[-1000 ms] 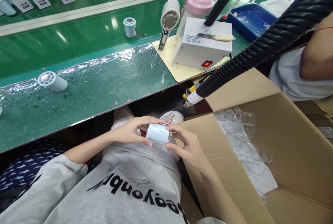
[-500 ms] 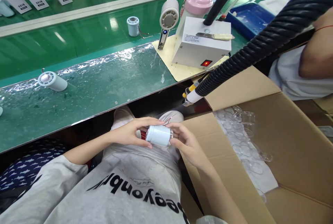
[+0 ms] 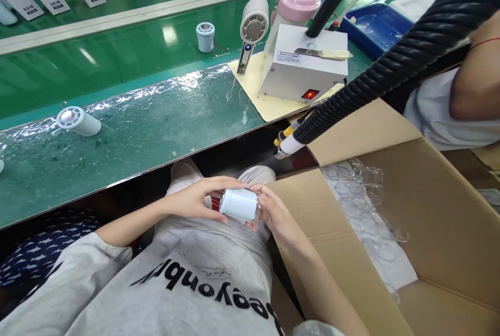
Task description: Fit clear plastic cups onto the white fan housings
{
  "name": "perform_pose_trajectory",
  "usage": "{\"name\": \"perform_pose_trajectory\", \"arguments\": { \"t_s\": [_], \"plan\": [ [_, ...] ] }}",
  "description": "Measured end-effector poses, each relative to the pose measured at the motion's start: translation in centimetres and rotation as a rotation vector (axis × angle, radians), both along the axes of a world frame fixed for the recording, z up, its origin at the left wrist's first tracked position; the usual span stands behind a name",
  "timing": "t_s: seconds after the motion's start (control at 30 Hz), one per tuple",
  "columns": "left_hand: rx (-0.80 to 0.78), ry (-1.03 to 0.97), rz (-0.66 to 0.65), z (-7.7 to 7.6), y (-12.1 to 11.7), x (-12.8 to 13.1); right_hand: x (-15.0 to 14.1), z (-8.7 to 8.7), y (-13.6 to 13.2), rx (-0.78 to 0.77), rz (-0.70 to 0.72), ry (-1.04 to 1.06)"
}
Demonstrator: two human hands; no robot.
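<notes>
Above the lap, a light-blue cylindrical fan housing (image 3: 239,204) lies on its side between both hands. My left hand (image 3: 201,199) grips its left end, thumb below and fingers above; red wires show beside the palm. A clear plastic piece (image 3: 258,208) sits at the housing's right end. My right hand (image 3: 273,212) is closed around that end, its thumb and fingers against the clear piece. Some of its fingers are hidden behind the housing.
A similar housing (image 3: 80,121) lies on the green bench (image 3: 164,117); another (image 3: 205,38) stands on the green belt. A handheld fan (image 3: 253,26), white device (image 3: 304,65) and black corrugated hose (image 3: 375,75) are at right. A cardboard box (image 3: 441,211) holds clear plastic pieces. A co-worker's arm (image 3: 478,75) is at far right.
My right hand has turned around the housing's clear end, its fingers shifting from the top to the end and underside. The housing on the belt has moved right.
</notes>
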State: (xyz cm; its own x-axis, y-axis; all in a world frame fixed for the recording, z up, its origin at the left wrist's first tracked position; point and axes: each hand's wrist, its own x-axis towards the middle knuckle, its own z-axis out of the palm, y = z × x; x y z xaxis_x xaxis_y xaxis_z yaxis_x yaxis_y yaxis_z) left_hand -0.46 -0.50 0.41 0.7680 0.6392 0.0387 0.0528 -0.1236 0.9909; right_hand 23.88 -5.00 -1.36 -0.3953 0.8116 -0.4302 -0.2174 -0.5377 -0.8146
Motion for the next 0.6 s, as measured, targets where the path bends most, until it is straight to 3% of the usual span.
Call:
{"name": "perform_pose_trajectory", "arguments": {
  "t_s": [0.27,0.6],
  "plan": [
    [-0.031,-0.058,-0.025,0.2,0.0,0.1,-1.1,0.1,0.1,-0.075,-0.023,0.021],
    [0.084,-0.097,-0.013,-0.5,-0.1,-0.1,-1.3,0.4,0.2,-0.336,0.183,0.164]
  ]
}}
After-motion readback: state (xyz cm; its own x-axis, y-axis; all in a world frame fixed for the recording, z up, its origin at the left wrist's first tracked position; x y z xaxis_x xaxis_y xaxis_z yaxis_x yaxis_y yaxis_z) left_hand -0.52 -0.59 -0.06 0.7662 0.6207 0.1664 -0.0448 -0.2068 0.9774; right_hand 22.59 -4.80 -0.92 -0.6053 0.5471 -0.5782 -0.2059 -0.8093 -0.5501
